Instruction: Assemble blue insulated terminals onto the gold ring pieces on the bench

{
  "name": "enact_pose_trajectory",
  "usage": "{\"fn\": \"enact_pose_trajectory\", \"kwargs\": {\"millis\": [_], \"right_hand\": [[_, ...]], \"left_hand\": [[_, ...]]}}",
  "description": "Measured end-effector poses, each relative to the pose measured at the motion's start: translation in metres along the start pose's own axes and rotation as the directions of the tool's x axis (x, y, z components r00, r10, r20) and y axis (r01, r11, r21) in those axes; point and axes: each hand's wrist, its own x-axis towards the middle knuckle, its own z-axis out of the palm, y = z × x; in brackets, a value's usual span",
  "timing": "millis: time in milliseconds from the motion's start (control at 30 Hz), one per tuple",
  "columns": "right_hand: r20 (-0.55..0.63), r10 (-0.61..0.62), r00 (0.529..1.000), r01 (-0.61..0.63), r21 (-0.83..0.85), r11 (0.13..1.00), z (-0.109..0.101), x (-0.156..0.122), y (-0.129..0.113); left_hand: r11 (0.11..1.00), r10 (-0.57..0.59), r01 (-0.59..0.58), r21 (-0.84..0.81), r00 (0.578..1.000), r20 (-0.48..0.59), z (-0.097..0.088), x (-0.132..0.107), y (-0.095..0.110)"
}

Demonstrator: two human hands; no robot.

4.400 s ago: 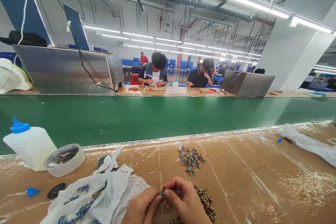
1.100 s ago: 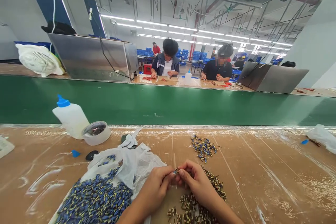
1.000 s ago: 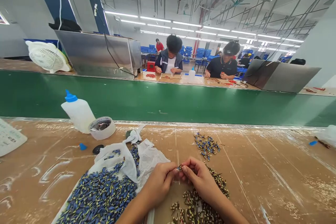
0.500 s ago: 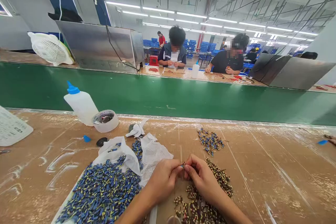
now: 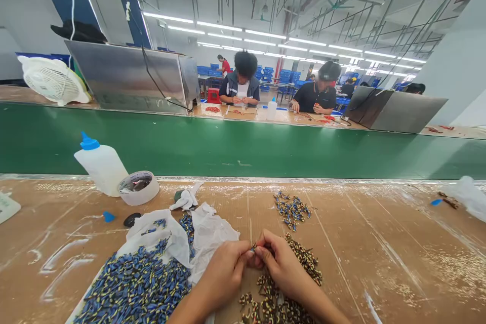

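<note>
My left hand and my right hand meet fingertip to fingertip low in the middle of the view, both pinched on one small part held just above the brown table. Left of my hands lies an open white plastic bag full of small blue and yellow parts. Under and right of my right hand is a heap of dark, pale-striped parts. A smaller cluster of blue parts lies further back.
A white squeeze bottle with a blue cap, a tape roll, a loose blue cap and a black disc stand at the left. A green conveyor belt runs behind. Two people work across it; a fan stands far left.
The view has shifted slightly, so the bench and its objects sit a little differently in the frame. My hands stay pinched together on the small part, over the striped heap.
</note>
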Motion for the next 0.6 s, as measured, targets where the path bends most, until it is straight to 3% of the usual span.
{"fn": "enact_pose_trajectory", "kwargs": {"millis": [100, 200, 300, 400, 500, 600], "right_hand": [[0.014, 0.024, 1.000, -0.025, 0.074, 0.997, -0.003, 0.002, -0.004], [-0.088, -0.016, 0.996, 0.018, 0.019, 1.000, -0.019, 0.006, -0.005], [-0.343, -0.075, 0.936, 0.017, -0.169, 0.985, -0.049, 0.016, 0.001], [-0.505, -0.112, 0.856, -0.026, -0.257, 0.966, -0.081, 0.027, 0.015], [-0.574, -0.115, 0.811, -0.057, -0.273, 0.960, -0.102, 0.034, 0.030], [-0.621, -0.108, 0.776, -0.080, -0.267, 0.960, -0.112, 0.035, 0.040]], "left_hand": [[1.000, -0.005, 0.005, -0.001, 1.000, 0.018, -0.013, 0.001, 0.007], [0.997, -0.041, 0.047, 0.066, 0.995, -0.088, -0.044, 0.000, 0.006], [0.952, -0.157, 0.220, 0.214, 0.948, -0.276, -0.084, -0.004, -0.016], [0.826, -0.269, 0.420, 0.376, 0.880, -0.392, -0.113, -0.010, -0.052], [0.764, -0.300, 0.455, 0.457, 0.878, -0.374, -0.119, -0.016, -0.083], [0.730, -0.323, 0.469, 0.498, 0.878, -0.353, -0.115, -0.021, -0.097]]}}
